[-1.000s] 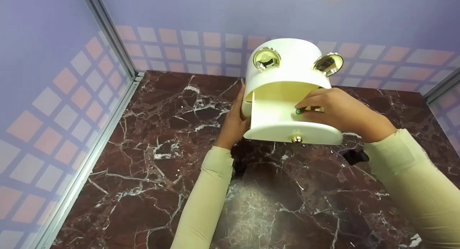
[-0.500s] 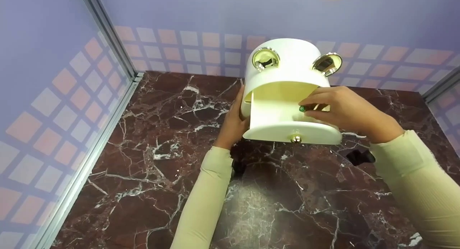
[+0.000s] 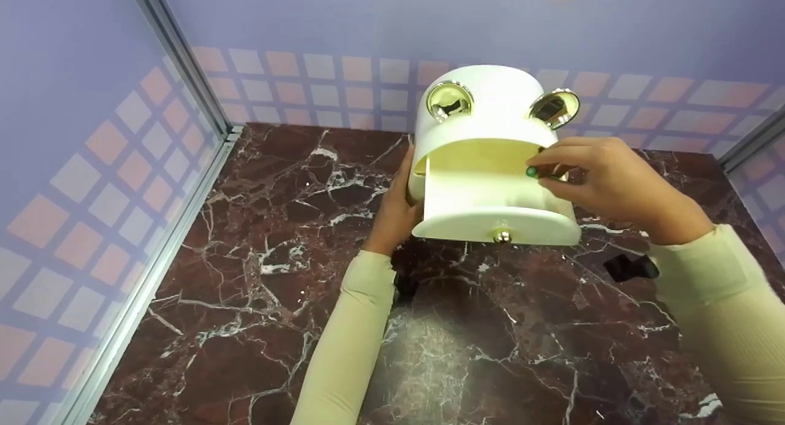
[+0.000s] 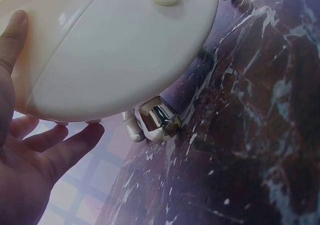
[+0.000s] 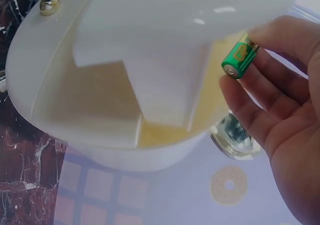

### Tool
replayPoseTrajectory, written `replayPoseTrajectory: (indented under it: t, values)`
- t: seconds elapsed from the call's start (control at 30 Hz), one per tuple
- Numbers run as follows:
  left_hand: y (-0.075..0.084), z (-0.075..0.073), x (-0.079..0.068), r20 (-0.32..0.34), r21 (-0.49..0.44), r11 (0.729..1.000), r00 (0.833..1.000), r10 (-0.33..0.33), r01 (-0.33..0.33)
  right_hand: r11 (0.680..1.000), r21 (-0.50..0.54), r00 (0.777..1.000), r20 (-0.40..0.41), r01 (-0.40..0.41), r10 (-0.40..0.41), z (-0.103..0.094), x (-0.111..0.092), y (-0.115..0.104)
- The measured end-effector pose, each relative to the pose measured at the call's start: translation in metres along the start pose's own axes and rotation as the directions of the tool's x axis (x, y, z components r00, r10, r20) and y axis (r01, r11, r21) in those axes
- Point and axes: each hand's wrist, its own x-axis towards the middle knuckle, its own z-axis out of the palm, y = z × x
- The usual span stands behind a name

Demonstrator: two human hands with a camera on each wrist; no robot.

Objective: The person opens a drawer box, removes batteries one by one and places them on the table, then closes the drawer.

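A white rounded box [image 3: 490, 121] with two round gold ears stands on the dark marbled surface, its drawer [image 3: 463, 225] pulled out. My left hand [image 3: 392, 213] rests against the box's left side. In the left wrist view, the thumb and outstretched fingers of that hand [image 4: 30, 157] lie along the curved shell. Thumb and fingers of my right hand [image 3: 607, 173] pinch a small green battery [image 3: 531, 172] over the drawer's right side. The right wrist view shows the battery [image 5: 239, 60] up close, its flat end facing out and yellow lettering on its wrapper.
A gold knob [image 3: 503, 235] sticks out from the drawer front. Low metal pieces [image 4: 155, 119] show beneath the box. Purple walls with a square pattern [image 3: 282, 91] rise behind and at the sides. Something black [image 3: 631, 267] sits by my right cuff.
My right hand has moved right and slightly back with the battery, from over the drawer's middle toward its right side. My left hand stays against the box.
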Motion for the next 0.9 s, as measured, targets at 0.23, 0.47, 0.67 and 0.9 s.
replayPoseTrajectory:
  t: [0.23,0.47,0.67,0.9]
  values:
    - [-0.001,-0.001,-0.001,-0.012,0.045,0.999,1.000,0.012,-0.012,0.999,0.041,0.998,-0.062,-0.007,0.009,-0.010,-0.009,0.000]
    - [-0.001,-0.001,-0.001,-0.007,0.060,0.998,1.000,0.027,-0.027,0.999,0.033,0.992,-0.122,-0.038,0.042,-0.014,-0.019,0.006]
    - [-0.001,-0.001,0.000,-0.014,0.051,0.998,0.999,0.041,-0.041,0.991,0.072,0.977,-0.175,-0.114,0.125,-0.013,-0.028,0.011]
    - [-0.001,0.000,0.000,-0.016,0.060,0.997,0.999,0.038,-0.037,0.969,0.154,0.945,-0.239,-0.191,0.224,-0.006,-0.043,0.022]
